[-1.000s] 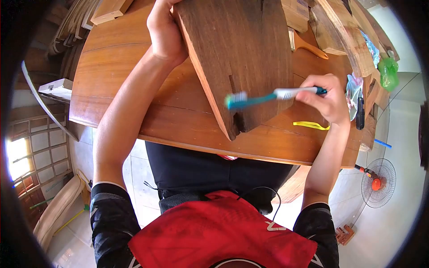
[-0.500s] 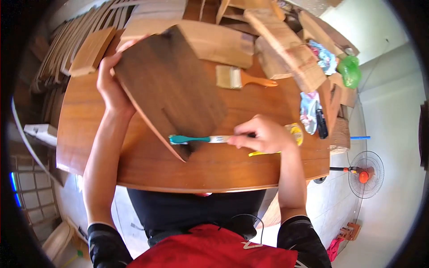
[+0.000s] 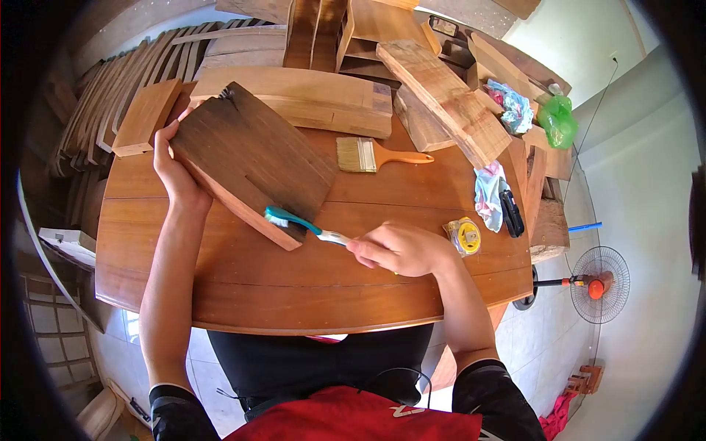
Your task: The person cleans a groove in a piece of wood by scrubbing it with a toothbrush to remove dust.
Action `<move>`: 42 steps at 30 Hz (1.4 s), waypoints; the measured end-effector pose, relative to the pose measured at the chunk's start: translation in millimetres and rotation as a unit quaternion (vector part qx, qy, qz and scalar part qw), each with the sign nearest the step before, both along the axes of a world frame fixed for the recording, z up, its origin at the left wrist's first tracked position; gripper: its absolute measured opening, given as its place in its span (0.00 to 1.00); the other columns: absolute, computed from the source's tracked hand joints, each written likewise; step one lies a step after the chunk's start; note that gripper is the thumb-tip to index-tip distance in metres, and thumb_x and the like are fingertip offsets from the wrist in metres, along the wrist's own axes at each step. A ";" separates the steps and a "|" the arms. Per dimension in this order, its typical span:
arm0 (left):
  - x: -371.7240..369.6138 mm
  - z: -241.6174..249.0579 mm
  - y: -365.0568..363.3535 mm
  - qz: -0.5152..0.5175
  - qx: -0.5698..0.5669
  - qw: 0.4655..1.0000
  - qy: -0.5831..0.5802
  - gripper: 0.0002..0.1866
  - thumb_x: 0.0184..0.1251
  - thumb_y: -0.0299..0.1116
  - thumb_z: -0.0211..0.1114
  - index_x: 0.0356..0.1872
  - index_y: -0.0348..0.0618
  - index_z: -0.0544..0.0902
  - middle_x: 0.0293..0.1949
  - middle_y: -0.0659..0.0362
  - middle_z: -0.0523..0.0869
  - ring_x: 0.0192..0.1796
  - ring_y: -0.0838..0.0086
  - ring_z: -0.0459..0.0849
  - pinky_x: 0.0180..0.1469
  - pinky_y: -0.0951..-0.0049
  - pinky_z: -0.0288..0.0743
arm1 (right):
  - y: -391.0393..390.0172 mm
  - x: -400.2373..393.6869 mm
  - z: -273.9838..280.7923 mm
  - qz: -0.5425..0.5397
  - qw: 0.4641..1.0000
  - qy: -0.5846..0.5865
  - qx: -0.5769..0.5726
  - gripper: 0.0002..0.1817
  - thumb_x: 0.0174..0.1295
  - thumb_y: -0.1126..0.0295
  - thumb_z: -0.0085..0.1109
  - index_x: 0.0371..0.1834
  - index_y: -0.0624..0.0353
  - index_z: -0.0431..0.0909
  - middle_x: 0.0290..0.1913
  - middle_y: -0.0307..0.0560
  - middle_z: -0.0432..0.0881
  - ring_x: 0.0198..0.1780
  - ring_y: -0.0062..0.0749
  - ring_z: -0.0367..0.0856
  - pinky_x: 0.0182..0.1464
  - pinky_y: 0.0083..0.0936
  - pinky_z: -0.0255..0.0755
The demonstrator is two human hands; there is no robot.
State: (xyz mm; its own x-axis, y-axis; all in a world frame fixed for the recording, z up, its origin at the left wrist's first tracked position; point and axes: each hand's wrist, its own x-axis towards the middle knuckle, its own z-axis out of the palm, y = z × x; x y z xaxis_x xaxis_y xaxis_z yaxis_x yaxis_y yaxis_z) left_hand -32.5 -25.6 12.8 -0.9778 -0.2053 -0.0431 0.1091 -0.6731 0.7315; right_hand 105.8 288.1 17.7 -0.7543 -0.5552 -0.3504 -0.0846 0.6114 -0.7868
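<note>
Our right hand (image 3: 401, 250) uncovers the tape measure (image 3: 466, 237), pinching the toothbrush (image 3: 300, 223) at the board's (image 3: 250, 154) five o'clock; our left hand's (image 3: 179, 173) fingers clasp it.

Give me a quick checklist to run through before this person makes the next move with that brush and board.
1. Left hand gripping the dark wooden board: ok, at its left edge.
2. Right hand holding the toothbrush: ok, by the handle.
3. Toothbrush head at the board's near end: ok.
4. Board's near corner supported by the table: cannot tell.
5. Paintbrush apart from both hands: ok.
6. Right wrist well clear of the tape measure: not ok, they look close.
</note>
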 end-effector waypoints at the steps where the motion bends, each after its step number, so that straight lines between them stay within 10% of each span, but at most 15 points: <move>1: 0.2 0.8 0.5 0.000 0.004 1.000 -0.007 0.26 0.68 0.48 0.58 0.59 0.40 0.82 0.58 0.53 0.84 0.62 0.64 0.79 0.67 0.64 0.69 | 1.8 1.1 2.6 0.001 1.000 -0.009 0.003 0.29 0.80 0.49 0.46 0.23 0.58 0.75 0.17 0.40 0.71 0.21 0.27 0.67 0.28 0.31 0.62; 21: -0.1 -1.5 2.4 0.031 0.020 0.996 -0.087 0.23 0.64 0.51 0.62 0.52 0.45 0.84 0.51 0.55 0.87 0.57 0.61 0.81 0.63 0.61 0.72 | 1.1 0.9 4.5 -0.031 0.997 -0.051 0.042 0.33 0.78 0.45 0.46 0.18 0.58 0.70 0.14 0.39 0.64 0.19 0.28 0.62 0.28 0.31 0.59; 31: -3.8 -6.8 0.0 -0.017 0.053 0.998 -0.041 0.23 0.66 0.51 0.61 0.53 0.44 0.83 0.53 0.56 0.85 0.59 0.64 0.80 0.65 0.63 0.71 | -11.3 5.8 -4.4 -0.072 0.993 0.058 0.068 0.38 0.76 0.38 0.48 0.21 0.64 0.78 0.16 0.59 0.70 0.19 0.52 0.69 0.29 0.47 0.63; 36: -5.5 -7.5 -4.9 0.013 0.027 0.997 -0.065 0.25 0.68 0.50 0.60 0.57 0.43 0.81 0.55 0.57 0.84 0.59 0.64 0.80 0.65 0.64 0.71 | 25.9 3.4 22.3 -0.012 0.991 -0.101 0.087 0.40 0.77 0.36 0.44 0.14 0.60 0.72 0.13 0.42 0.66 0.18 0.29 0.64 0.25 0.36 0.59; 42: -2.3 -3.4 -1.8 0.008 0.016 0.999 -0.050 0.25 0.68 0.50 0.60 0.57 0.43 0.82 0.55 0.56 0.85 0.60 0.64 0.80 0.64 0.64 0.71 | 2.4 2.8 11.4 -0.008 0.995 -0.076 0.058 0.41 0.77 0.35 0.42 0.14 0.60 0.64 0.15 0.43 0.62 0.19 0.31 0.64 0.27 0.36 0.59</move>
State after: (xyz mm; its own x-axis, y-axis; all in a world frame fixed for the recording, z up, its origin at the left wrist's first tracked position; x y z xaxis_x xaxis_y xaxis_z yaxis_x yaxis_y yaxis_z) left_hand -34.9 -27.4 9.4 -0.9648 -0.2180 -0.1469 0.0478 -0.6951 0.7174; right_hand 108.6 290.5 29.2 -0.6957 -0.4922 -0.5232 0.0411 0.6999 -0.7131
